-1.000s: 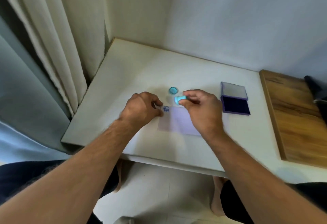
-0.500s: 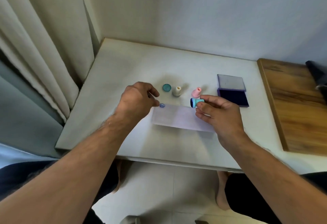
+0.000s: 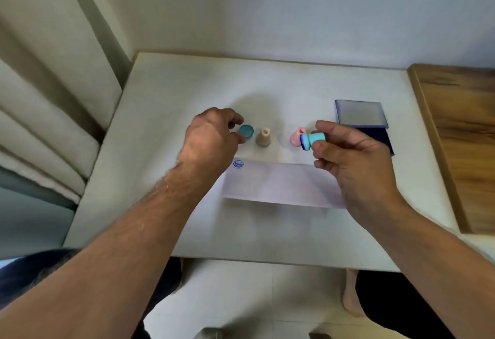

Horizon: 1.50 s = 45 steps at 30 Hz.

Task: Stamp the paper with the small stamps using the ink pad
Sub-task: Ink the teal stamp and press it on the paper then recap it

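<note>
My right hand (image 3: 351,167) pinches a small blue stamp (image 3: 312,140) held sideways, its inked face turned left, above the paper's far edge. The pale paper (image 3: 281,186) lies flat and carries one round blue print (image 3: 238,164) at its far left corner. My left hand (image 3: 211,140) hovers beside that corner, its fingertips touching a teal cap (image 3: 246,131) on the table. A beige stamp (image 3: 263,137) and a pink stamp (image 3: 296,137) stand upright behind the paper. The open ink pad (image 3: 360,117) sits at the right, its dark ink half partly hidden by my right hand.
The white table (image 3: 166,129) ends at the wall behind and a curtain (image 3: 45,113) on the left. A wooden surface (image 3: 460,135) adjoins the table on the right. My legs and the tiled floor show below the near edge.
My right hand has lifted the blue stamp off the paper's left corner and carried it to the right, leaving a blue print. My left hand has slid back from the paper to the teal cap.
</note>
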Each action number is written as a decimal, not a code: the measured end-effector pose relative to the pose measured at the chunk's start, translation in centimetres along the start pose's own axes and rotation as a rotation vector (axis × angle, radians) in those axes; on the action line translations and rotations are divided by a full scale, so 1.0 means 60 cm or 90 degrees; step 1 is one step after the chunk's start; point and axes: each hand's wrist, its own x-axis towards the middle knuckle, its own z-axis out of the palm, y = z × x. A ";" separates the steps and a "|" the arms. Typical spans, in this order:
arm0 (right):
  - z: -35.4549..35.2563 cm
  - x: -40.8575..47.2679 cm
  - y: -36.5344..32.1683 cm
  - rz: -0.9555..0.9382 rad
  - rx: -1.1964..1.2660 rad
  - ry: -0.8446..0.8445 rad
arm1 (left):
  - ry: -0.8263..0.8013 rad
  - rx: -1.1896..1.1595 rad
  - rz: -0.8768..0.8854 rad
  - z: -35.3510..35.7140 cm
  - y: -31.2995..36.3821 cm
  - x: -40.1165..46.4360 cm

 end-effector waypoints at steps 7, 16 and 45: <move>0.002 -0.004 0.004 0.062 0.086 -0.022 | -0.009 0.085 0.024 0.020 0.005 0.026; 0.017 -0.009 0.004 0.120 0.146 -0.019 | -0.008 0.124 0.124 0.024 0.005 0.015; 0.028 -0.016 -0.016 -0.020 0.179 -0.042 | -0.179 -0.737 0.025 0.001 0.078 -0.013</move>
